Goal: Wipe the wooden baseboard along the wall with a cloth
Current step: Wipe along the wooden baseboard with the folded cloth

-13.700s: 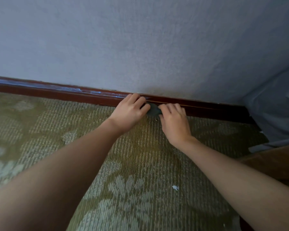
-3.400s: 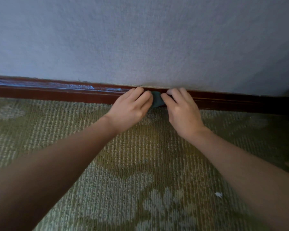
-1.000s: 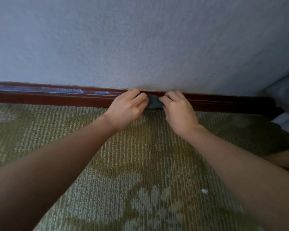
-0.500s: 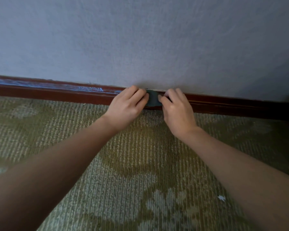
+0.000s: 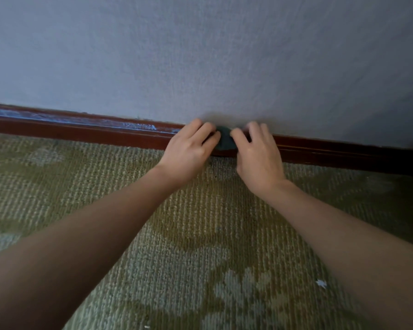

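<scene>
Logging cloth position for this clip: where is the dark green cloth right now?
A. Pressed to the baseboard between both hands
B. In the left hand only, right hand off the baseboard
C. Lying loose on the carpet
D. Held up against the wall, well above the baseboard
A: the cloth sits on the baseboard, with the left hand and right hand on either side of it.

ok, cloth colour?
Dark teal-green cloth, pinched between left hand and right hand; head view, the only one.

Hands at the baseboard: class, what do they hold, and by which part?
A small dark cloth, pinched at its left end by the left hand and right end by the right hand.
</scene>
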A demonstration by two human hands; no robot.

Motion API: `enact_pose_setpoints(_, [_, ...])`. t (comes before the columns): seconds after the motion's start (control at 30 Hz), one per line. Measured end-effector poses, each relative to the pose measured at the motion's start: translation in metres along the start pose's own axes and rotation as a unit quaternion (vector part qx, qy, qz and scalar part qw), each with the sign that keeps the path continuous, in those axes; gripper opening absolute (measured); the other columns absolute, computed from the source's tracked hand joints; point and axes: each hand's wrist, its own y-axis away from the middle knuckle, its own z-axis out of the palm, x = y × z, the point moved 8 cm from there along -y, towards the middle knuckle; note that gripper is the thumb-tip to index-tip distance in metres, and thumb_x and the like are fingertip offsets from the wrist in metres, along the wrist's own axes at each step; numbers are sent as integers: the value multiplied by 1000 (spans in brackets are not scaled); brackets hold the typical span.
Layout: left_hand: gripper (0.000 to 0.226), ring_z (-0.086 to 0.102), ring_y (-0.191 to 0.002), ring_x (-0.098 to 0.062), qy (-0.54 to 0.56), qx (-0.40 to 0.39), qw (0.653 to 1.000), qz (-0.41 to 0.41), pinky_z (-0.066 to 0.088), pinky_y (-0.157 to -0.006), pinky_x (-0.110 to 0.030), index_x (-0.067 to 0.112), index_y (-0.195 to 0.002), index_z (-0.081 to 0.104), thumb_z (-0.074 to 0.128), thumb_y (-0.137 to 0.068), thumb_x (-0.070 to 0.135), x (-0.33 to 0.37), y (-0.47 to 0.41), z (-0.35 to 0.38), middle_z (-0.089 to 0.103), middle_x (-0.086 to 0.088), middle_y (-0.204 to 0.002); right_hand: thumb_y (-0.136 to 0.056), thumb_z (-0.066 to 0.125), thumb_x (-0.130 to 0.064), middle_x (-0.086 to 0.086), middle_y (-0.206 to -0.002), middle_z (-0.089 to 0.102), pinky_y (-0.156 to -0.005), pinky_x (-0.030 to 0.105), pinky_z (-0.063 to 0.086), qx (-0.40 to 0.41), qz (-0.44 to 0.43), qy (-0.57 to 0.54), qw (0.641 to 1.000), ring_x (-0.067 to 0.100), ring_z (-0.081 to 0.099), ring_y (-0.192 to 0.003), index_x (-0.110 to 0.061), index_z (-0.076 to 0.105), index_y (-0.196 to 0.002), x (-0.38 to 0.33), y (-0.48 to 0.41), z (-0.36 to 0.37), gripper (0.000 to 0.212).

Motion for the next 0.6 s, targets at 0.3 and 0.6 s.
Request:
enact_pose_setpoints(0.3, [21, 63, -72, -35, -28, -11, 999, 13, 54, -66, -38, -16, -93, 65, 48, -84, -9, 4, 7, 19, 65, -26, -88, -63, 68, 14, 24, -91, 62, -63, 38, 45, 22, -55, 16, 998, 38, 60, -80, 5, 66, -102, 4, 8, 7, 40])
enact_pose_setpoints(0.6, [31, 62, -71, -34, -5, -25, 1000, -8, 53, -63, -36, -15, -91, 66, 38, -81, -6, 9, 9, 13, 64, -25, -84, -61, 71, 13, 22, -90, 58, -66, 41, 41, -34, -22, 12, 999, 38, 54, -85, 4, 67, -97, 0, 6, 6, 38])
